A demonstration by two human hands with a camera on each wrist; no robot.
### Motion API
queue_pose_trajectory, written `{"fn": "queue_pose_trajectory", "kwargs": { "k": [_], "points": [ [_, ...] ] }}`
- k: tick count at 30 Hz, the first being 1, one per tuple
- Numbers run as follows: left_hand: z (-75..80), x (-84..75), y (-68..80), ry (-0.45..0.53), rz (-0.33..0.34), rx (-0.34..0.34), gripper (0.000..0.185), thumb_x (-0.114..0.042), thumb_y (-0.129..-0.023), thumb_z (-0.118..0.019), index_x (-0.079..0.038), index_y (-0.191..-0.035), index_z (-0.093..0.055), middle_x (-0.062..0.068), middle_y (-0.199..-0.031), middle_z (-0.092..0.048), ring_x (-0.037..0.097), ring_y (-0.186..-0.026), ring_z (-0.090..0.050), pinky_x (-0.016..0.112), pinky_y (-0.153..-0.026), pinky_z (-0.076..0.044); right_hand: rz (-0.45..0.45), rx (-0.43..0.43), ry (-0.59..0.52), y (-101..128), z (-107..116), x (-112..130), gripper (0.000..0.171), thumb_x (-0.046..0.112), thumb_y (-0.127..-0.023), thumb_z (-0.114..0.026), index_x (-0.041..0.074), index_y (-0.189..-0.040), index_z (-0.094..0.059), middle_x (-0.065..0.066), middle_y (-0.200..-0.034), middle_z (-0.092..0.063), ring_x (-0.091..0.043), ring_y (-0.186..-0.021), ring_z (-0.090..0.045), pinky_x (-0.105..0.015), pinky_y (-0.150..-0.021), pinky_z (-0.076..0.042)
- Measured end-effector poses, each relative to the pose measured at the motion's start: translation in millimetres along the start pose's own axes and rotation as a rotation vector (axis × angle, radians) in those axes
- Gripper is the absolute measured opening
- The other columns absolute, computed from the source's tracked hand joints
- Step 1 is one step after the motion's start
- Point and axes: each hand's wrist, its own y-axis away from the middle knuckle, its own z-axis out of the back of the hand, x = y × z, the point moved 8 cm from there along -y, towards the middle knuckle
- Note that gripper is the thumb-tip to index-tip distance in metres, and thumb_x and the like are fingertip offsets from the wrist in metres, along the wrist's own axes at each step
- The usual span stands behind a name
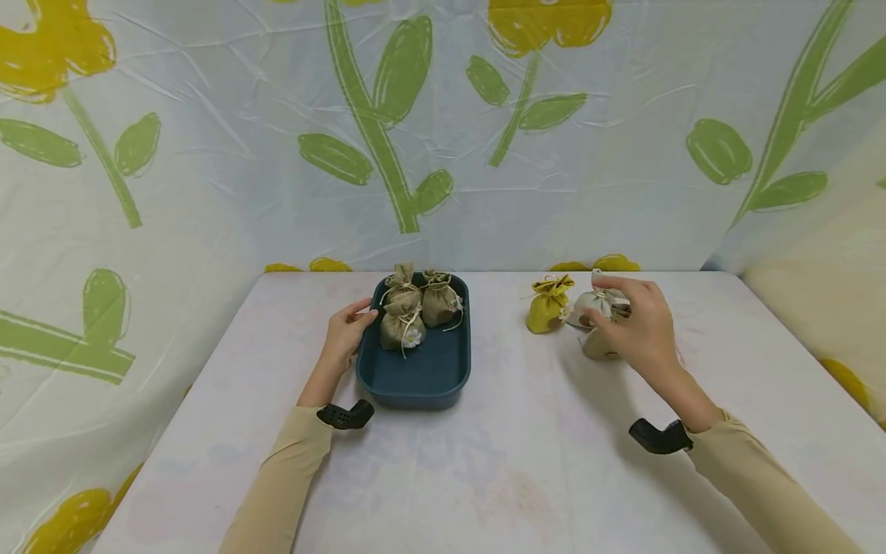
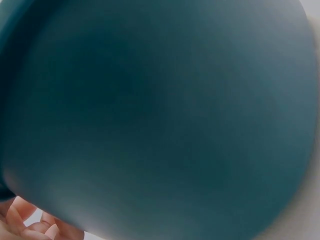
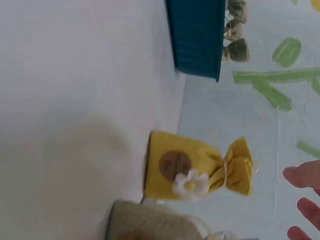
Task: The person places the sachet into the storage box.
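Observation:
My left hand grips the left side of a dark blue plastic tub, thumb at its rim. In the left wrist view the tub wall fills most of the picture, with fingers at lower left. Three brown drawstring pouches stand at the tub's back, one with a white flower. On the right, my right hand hovers over a pale drawstring pouch and a beige pouch, thumb and fingers spread apart. Left of these stands a yellow drawstring pouch, showing a flower in the right wrist view.
The pouches and tub stand on a white table with faint prints. A white cloth with yellow flowers and green leaves hangs behind it and along the sides. Black wrist cameras sit on both wrists.

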Motion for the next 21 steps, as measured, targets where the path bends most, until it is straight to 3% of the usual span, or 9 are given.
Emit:
{"fn": "queue_pose_trajectory", "kwargs": {
  "k": [12,16,21],
  "points": [
    [0.9,1.8,0.5,0.006,-0.003,0.0,0.043,-0.027,-0.096,-0.06,-0.018,-0.137,-0.054,0.013,-0.121,-0.06,0.022,-0.098,-0.062,0.022,-0.067,-0.052,-0.1,0.021,0.036,24,12,-37,0.056,-0.001,-0.066,-0.083,-0.008,-0.116,-0.059,-0.028,-0.11,-0.063,-0.042,-0.098,-0.052,-0.049,-0.082,-0.034],
    [0.6,1.4,1.5,0.003,-0.007,0.001,0.043,-0.027,-0.096,-0.059,-0.018,-0.138,-0.054,0.012,-0.121,-0.059,0.02,-0.095,-0.062,0.022,-0.067,-0.052,-0.174,0.06,0.025,32,10,-51,0.058,0.003,-0.069,-0.083,-0.006,-0.12,-0.057,-0.024,-0.116,-0.062,-0.034,-0.098,-0.055,-0.034,-0.084,-0.038],
    [-0.3,0.3,1.6,0.005,-0.008,0.005,0.044,-0.028,-0.096,-0.059,-0.018,-0.138,-0.054,0.013,-0.119,-0.059,0.018,-0.092,-0.062,0.022,-0.066,-0.051,-0.287,0.124,0.011,40,6,-68,0.062,0.014,-0.075,-0.082,-0.002,-0.127,-0.053,-0.023,-0.12,-0.061,-0.003,-0.094,-0.05,-0.009,-0.078,-0.038]
  ]
}}
